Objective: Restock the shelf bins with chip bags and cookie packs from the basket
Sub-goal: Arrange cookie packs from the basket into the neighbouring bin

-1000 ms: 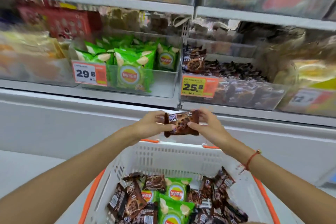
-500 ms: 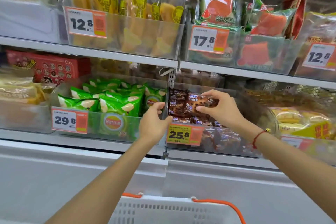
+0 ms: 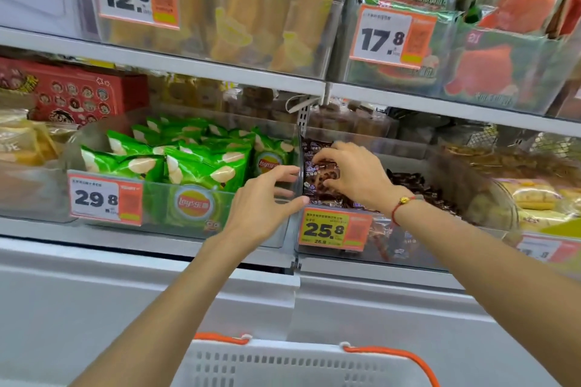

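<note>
A brown cookie pack [image 3: 317, 177] is gripped by the curled right hand [image 3: 355, 174] inside the clear cookie bin [image 3: 408, 248], at its left wall. The left hand [image 3: 262, 203] is held loosely spread, empty, against the divider beside green chip bags [image 3: 195, 163]. The white basket [image 3: 301, 364] rim is seen below.

We see glossy green foil chip bags [image 3: 201, 163] in a clear smooth plastic bin [image 3: 251, 223], shiny brown film cookie packs [image 3: 320, 179], a matt white perforated plastic basket [image 3: 283, 364], and smooth painted white metal shelf edges [image 3: 157, 63].
</note>
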The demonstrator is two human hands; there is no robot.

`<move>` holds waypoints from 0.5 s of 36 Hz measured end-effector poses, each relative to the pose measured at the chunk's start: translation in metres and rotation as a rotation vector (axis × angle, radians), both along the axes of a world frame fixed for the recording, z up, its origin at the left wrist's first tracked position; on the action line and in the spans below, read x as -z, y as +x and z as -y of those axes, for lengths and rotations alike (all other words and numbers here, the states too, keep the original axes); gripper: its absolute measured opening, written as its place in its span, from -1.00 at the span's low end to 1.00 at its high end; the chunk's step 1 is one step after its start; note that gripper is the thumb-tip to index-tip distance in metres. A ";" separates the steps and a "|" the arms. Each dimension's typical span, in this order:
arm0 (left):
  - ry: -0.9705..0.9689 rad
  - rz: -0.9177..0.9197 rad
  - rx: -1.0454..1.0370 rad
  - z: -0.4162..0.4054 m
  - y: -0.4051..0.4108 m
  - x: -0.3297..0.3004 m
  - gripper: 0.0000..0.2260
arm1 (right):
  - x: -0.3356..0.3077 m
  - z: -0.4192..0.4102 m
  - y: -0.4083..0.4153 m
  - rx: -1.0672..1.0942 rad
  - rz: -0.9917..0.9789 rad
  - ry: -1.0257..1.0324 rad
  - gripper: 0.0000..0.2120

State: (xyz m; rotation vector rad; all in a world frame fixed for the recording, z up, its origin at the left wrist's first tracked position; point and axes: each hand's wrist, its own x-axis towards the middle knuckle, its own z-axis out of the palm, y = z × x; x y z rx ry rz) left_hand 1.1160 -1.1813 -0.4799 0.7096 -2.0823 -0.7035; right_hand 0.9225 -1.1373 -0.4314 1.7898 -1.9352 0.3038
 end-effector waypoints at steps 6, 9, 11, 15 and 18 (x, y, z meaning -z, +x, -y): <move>0.024 -0.009 0.027 0.002 0.002 -0.001 -0.44 | 0.000 0.004 -0.005 0.016 0.168 0.037 -0.67; 0.042 -0.017 0.018 0.002 0.001 -0.001 -0.46 | 0.007 0.004 -0.004 0.024 0.214 0.062 -0.67; 0.054 -0.018 0.016 0.002 0.001 -0.002 -0.46 | 0.009 0.004 -0.003 0.025 0.195 0.089 -0.66; 0.064 -0.019 0.028 0.002 0.000 0.000 -0.46 | 0.004 0.004 0.000 0.023 0.149 0.186 -0.60; 0.054 -0.012 0.043 0.001 0.001 -0.001 -0.45 | -0.003 -0.003 0.002 0.015 0.134 0.223 -0.52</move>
